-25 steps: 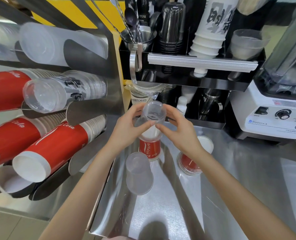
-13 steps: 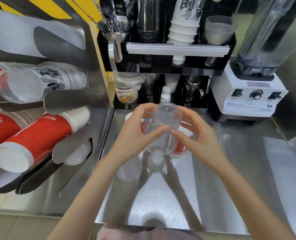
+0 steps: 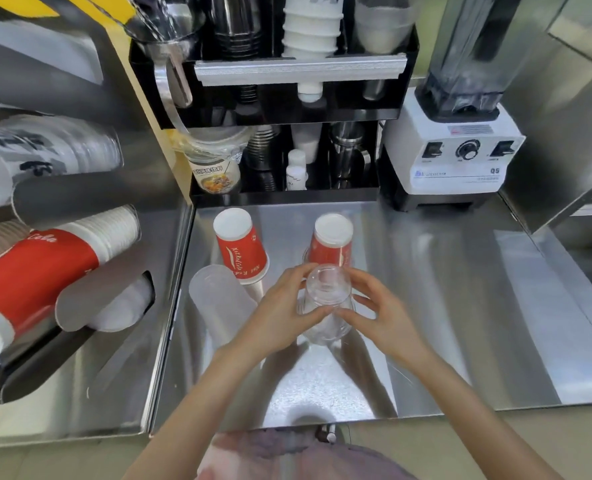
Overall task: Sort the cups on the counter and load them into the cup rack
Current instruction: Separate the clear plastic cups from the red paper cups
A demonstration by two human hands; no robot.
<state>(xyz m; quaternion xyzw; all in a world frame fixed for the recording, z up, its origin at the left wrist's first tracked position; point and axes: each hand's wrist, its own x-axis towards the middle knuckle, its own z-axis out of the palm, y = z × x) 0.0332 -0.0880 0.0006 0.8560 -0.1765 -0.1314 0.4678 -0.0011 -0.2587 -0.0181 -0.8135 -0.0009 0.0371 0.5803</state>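
Head view, near to far. Nearest me, both forearms reach in from the bottom edge over the steel counter (image 3: 426, 306). My left hand (image 3: 280, 317) and my right hand (image 3: 384, 320) meet at the centre and pinch a clear plastic cup (image 3: 327, 303) between them; it is upside down, base toward the camera, with the left fingers curled on its left wall and the right fingers (image 3: 360, 277) on its right wall, thumbs at its near side. Whether its rim touches the counter I cannot tell.

Just left of the left hand stands a frosted plastic cup (image 3: 214, 299), inverted on the counter. Beyond it, a red paper cup (image 3: 240, 244), also inverted, sits on what looks like another cup beneath it. Directly behind the clear cup stands a second red paper cup (image 3: 332, 240), inverted, its lower part hidden by the hands.

At the far left the cup rack (image 3: 90, 192) holds horizontal stacks: red paper cups (image 3: 45, 268) in a lower slot, clear printed cups (image 3: 45, 150) above.

Farthest back, a black organiser (image 3: 287, 112) holds upright stacks of cups and metal tumblers, and a white blender base (image 3: 457, 150) stands at the right, well apart from the hands
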